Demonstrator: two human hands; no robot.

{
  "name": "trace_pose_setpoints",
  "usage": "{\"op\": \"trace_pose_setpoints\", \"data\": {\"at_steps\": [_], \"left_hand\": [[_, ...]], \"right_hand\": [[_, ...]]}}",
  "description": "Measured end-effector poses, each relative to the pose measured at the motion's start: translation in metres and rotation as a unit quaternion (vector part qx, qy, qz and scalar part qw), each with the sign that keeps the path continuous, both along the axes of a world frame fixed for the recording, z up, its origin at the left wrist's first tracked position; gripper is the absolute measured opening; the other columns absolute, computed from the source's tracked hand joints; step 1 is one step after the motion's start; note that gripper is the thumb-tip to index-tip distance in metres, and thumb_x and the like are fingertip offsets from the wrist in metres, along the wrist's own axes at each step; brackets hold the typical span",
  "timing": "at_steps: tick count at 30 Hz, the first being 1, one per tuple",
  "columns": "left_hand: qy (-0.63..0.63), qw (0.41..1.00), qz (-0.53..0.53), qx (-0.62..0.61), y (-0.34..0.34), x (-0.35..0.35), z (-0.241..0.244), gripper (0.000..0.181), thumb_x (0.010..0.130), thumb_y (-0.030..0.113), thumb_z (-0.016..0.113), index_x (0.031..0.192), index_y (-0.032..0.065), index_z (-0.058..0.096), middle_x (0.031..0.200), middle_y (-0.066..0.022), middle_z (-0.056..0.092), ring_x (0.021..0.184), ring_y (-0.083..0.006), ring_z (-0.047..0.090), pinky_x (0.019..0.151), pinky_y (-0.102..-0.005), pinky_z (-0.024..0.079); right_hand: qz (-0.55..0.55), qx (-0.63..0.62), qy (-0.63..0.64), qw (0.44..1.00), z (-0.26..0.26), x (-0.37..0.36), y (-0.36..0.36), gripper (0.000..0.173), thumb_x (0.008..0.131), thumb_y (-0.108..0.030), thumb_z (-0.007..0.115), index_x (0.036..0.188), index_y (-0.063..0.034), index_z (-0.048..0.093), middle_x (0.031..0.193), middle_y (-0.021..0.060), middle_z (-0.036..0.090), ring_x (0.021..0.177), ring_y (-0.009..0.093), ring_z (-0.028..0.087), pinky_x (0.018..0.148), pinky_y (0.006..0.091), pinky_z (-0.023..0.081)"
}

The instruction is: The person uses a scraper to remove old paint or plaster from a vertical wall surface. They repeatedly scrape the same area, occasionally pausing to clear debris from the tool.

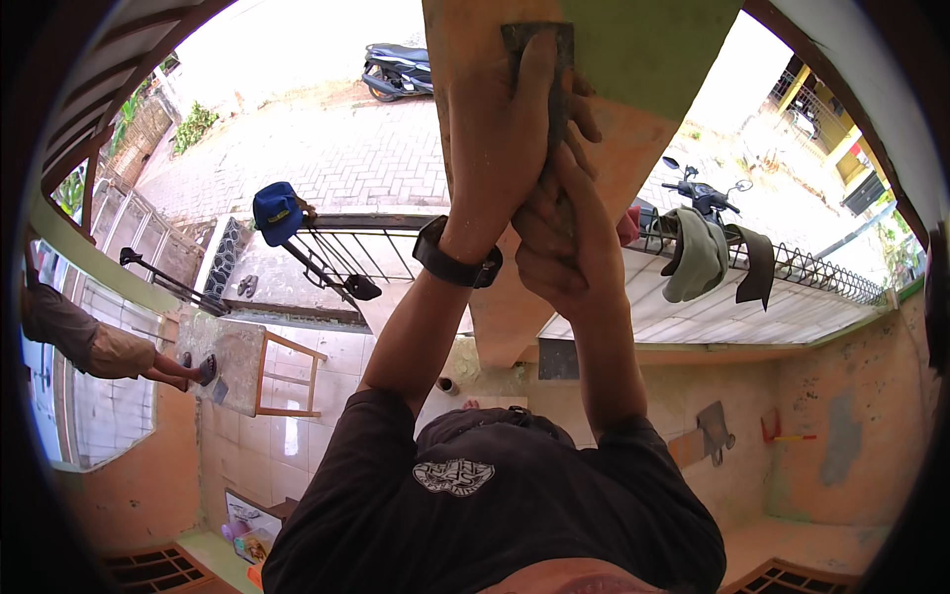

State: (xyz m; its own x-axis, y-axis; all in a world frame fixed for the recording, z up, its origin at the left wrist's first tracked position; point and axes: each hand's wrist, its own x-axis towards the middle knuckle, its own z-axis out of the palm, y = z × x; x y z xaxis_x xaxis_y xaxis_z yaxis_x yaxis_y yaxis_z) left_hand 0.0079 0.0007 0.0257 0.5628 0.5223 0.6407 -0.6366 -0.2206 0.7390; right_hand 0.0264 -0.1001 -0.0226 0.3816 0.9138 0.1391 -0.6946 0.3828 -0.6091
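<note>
Both arms reach up to a pillar (631,82) painted orange and green. My left hand (497,134), with a dark band on its wrist, holds a dark, flat rectangular piece (562,82) against the pillar; its thumb lies along the piece. What the piece is made of cannot be told. Just below and to the right, my right hand (568,237) has its fingers curled at the lower end of the same piece, touching my left hand. The fingers overlap, so part of the grip is hidden.
A metal railing (356,221) carries a blue cap (277,213) and a grey-green cloth (695,255). Left, a person (111,345) stands on a worn table (223,356). A dark cup-like container (447,384) is on the tiled floor. Motorcycles (401,70) stand outside.
</note>
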Motion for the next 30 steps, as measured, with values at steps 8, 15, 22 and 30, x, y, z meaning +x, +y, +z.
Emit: {"op": "trace_pose_setpoints", "data": {"at_steps": [8,15,22,30], "left_hand": [[0.027,0.999,-0.021,-0.004,-0.001,-0.004,0.011,0.044,0.102,0.026,0.046,0.076,-0.0045,0.065,0.053,-0.009,0.063,0.043,-0.0134,0.061,0.04,-0.0228,0.045],[0.028,1.0,-0.009,-0.005,0.0,-0.005,0.013,0.045,0.101,0.026,0.048,0.074,-0.0046,0.066,0.053,-0.0091,0.063,0.042,-0.0129,0.061,0.04,-0.0228,0.045],[0.017,1.0,-0.021,-0.003,0.004,-0.004,0.016,0.044,0.1,0.027,0.049,0.075,-0.0049,0.066,0.055,-0.0098,0.064,0.043,-0.0134,0.061,0.039,-0.0236,0.045],[0.002,1.0,0.0,-0.013,0.003,0.001,0.007,0.042,0.1,0.026,0.049,0.078,-0.0046,0.066,0.055,-0.0088,0.063,0.046,-0.0145,0.064,0.039,-0.0241,0.046]], "right_hand": [[0.009,0.016,-0.027,0.999,0.003,0.002,-0.001,0.045,0.102,-0.047,0.039,0.073,-0.0138,0.044,0.046,-0.0057,0.031,0.025,0.003,0.02,0.022,0.0179,0.015],[0.008,0.011,-0.023,1.0,0.006,0.0,0.0,0.046,0.102,-0.049,0.038,0.072,-0.014,0.043,0.046,-0.0059,0.029,0.026,0.004,0.019,0.023,0.0178,0.014],[0.036,0.033,-0.02,0.999,0.001,0.003,0.003,0.042,0.102,-0.047,0.038,0.077,-0.0149,0.046,0.046,-0.0053,0.03,0.026,0.004,0.018,0.023,0.0175,0.014],[-0.025,-0.028,-0.025,0.999,0.009,-0.003,0.004,0.042,0.103,-0.048,0.036,0.081,-0.0147,0.05,0.047,-0.0057,0.031,0.026,0.004,0.02,0.023,0.0177,0.015]]}}
